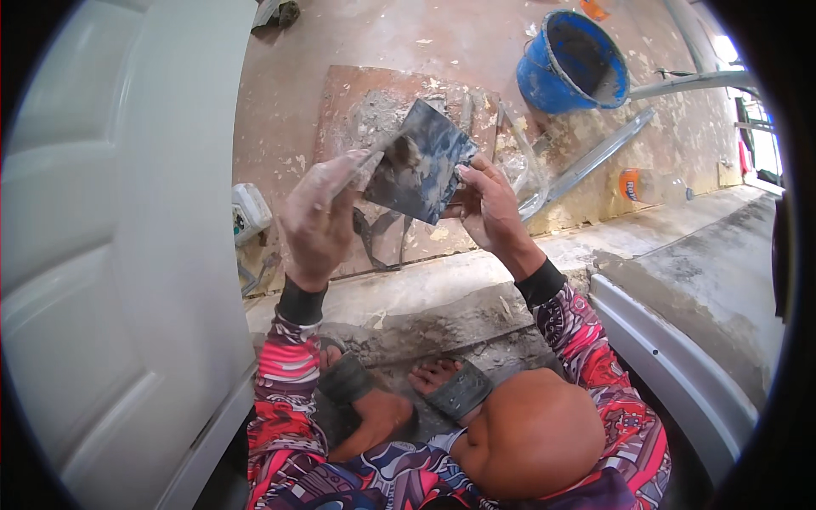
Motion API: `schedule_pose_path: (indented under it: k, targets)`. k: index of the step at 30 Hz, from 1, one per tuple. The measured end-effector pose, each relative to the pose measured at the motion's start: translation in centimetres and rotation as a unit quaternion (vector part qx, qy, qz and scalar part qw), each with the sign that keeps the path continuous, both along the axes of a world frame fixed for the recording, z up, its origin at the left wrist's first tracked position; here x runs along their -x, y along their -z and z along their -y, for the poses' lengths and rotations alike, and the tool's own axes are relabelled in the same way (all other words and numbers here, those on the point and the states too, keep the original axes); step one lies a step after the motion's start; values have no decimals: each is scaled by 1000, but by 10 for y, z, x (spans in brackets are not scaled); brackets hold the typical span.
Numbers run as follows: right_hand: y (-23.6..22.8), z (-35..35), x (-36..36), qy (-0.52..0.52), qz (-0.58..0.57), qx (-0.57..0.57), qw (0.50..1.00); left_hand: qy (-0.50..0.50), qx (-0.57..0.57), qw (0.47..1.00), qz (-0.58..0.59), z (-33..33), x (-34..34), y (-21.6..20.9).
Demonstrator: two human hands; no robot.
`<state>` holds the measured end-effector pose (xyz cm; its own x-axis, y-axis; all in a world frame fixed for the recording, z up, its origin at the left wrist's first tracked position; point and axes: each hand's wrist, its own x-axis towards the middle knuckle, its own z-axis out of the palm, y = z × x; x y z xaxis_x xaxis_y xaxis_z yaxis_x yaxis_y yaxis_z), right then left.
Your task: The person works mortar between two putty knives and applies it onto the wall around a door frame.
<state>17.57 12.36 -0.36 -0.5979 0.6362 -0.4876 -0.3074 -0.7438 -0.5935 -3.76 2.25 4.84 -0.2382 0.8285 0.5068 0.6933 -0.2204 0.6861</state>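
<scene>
- Tile (425, 174): flat, square-cornered, dark grey-blue, cloudy marbling with a glossy sheen. Up between both hands, tilted, in line of sight with the board.
- Right hand (495, 208): pinching the tile's right edge, thumb on the near face, fingers going behind.
- Left hand (319, 221): fingers stretched to the tile's left edge, pale dust on skin. Can't tell if it actually grips.
- Board (338, 89): reddish-brown, flat, on the floor; grey crumbly mortar (378, 115) heaped on it. Tile hides part of both.
- Floor (285, 110): smooth pinkish-brown, scattered pale flakes.
- Labels: orange wrap with printed lettering on a clear bottle (650, 187) lying at right. White plastic jug (249, 212) by the door has a dark label, too small to read.
- Bucket (537, 81): blue plastic, round, tilted toward view, grey residue inside.
- Metal strip (599, 157): long, shiny, on the floor below the bucket.
- Door (178, 212): white, raised panels, fills the whole left side and blocks the view there.
- Step (459, 319): rough grey concrete near the feet; dark sandals (459, 391) on.
</scene>
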Motion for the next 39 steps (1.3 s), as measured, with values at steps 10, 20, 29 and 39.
schedule_pose_path:
  k: [10, 20, 29, 39]
  targets:
    - [-13, -7, 2, 61, -63, -6, 996, 41, 29, 988, -143, 1, -16, 7]
    - [-19, -13, -13, 22, -56, -62, 996, 38, 103, 986, -128, 9, 0, 54]
    - [-16, -23, -20, -82, -61, 54, 993, -36, 199, 772, 603, 24, 4, 70]
    - [-4, -21, -13, -128, -7, 70, 989, 77, 45, 601, 794, 7, 12, 61]
